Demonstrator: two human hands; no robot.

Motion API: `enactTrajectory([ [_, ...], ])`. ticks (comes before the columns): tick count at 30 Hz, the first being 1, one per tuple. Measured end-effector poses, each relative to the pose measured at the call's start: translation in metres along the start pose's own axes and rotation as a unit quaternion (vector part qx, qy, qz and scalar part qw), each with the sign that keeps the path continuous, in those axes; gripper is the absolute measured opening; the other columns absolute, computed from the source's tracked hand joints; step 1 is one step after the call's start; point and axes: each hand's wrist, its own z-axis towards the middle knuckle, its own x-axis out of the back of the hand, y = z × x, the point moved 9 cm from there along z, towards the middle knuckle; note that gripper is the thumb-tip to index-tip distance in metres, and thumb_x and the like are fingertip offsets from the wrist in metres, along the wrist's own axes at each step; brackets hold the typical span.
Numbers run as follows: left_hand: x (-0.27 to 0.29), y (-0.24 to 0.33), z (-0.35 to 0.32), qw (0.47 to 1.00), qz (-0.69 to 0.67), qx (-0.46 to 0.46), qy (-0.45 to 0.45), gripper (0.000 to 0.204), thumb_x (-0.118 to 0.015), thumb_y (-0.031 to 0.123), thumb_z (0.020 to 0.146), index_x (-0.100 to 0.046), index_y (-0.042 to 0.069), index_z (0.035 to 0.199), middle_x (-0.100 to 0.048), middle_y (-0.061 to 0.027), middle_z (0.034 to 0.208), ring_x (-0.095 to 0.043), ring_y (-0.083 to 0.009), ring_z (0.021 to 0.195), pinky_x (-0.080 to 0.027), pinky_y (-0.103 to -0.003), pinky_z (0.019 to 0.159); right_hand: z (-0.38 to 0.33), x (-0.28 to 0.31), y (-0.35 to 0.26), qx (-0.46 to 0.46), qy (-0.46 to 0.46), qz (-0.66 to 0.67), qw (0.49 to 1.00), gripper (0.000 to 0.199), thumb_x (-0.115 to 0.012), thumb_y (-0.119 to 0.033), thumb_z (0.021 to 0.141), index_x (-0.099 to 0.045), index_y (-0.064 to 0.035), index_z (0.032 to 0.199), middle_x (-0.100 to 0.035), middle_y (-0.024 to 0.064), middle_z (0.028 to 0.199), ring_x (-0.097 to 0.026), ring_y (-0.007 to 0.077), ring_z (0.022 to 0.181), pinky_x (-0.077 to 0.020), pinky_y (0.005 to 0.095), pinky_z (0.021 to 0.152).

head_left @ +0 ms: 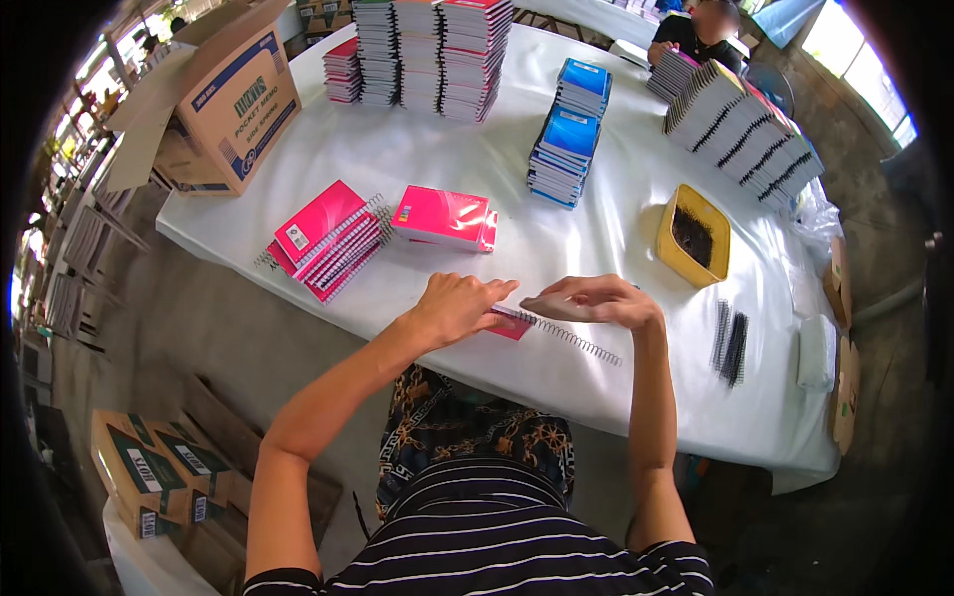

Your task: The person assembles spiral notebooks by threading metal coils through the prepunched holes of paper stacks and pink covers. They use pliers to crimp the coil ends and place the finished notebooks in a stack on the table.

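Note:
My left hand [459,310] is closed on a small pink notebook [511,326] at the table's front edge, its fingers covering most of the cover. From the notebook's edge a thin dark spiral coil [581,343] sticks out to the right. My right hand [598,300] is over the near end of this coil, its fingers stretched out flat toward the left hand. Shadow and blur under those fingers hide where they touch the coil. Just beyond lie a pile of pink spiral notebooks [328,238] and a stack of pink notebooks [442,216].
Blue notebooks [566,134] stand stacked mid-table, with tall notebook stacks [422,60] behind and more [740,134] at right. A yellow tub [664,248] holds dark bits. Loose coils [733,348] lie right. A cardboard box [234,109] stands far left. Another person [701,38] sits across.

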Motion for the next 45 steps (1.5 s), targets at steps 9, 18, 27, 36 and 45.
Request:
enactTrajectory([
  [9,0.009,-0.001,-0.001,1.0,0.003,-0.003,0.01,0.061,-0.071,0.042,0.079,-0.054,0.019,0.133,-0.07,-0.0078,0.094,-0.067,-0.0283,0.083,-0.053,-0.043,0.069,0.011,-0.003,0.009,0.031,-0.025,0.057,0.998,0.052,-0.064,-0.039,0.079,-0.066,-0.0002,0.114,-0.059,0.0155,0.123,-0.056,0.0265,0.11,-0.0423,0.0371,0.097],
  [18,0.014,-0.013,-0.002,1.0,0.014,0.004,0.023,0.066,-0.071,0.051,0.075,-0.057,0.021,0.131,-0.069,-0.0032,0.104,-0.068,-0.0254,0.087,-0.055,-0.04,0.071,0.025,0.001,0.012,-0.067,0.003,-0.045,0.997,0.055,-0.062,-0.039,0.078,-0.065,0.0001,0.116,-0.06,0.0117,0.124,-0.055,0.0248,0.112,-0.0417,0.039,0.097],
  [27,0.018,-0.034,-0.013,0.991,-0.124,0.034,0.045,0.073,-0.079,0.044,0.07,-0.054,0.021,0.135,-0.059,-0.0043,0.131,-0.065,-0.0243,0.106,-0.053,-0.038,0.087,0.043,-0.013,-0.011,0.045,-0.014,0.077,0.996,0.059,-0.064,-0.042,0.076,-0.065,0.0039,0.113,-0.059,0.0145,0.123,-0.056,0.0259,0.107,-0.0418,0.0367,0.095],
  [36,-0.007,-0.072,-0.018,0.875,-0.462,0.051,0.136,0.096,-0.085,0.015,0.066,-0.036,0.022,0.148,-0.055,-0.013,0.136,-0.057,-0.0292,0.121,-0.05,-0.039,0.098,0.056,-0.008,0.003,-0.143,0.031,-0.135,0.98,0.056,-0.057,-0.044,0.079,-0.066,0.0003,0.113,-0.066,0.0137,0.114,-0.058,0.0258,0.11,-0.0404,0.0368,0.098],
  [45,-0.013,-0.071,-0.023,0.832,-0.523,0.045,0.179,0.104,-0.085,0.008,0.067,-0.026,0.024,0.151,-0.053,-0.0201,0.136,-0.057,-0.0289,0.12,-0.05,-0.038,0.1,0.064,-0.012,0.004,-0.102,0.031,-0.097,0.99,0.051,-0.062,-0.043,0.08,-0.069,-0.0039,0.113,-0.066,0.011,0.115,-0.059,0.0245,0.108,-0.0436,0.0373,0.096],
])
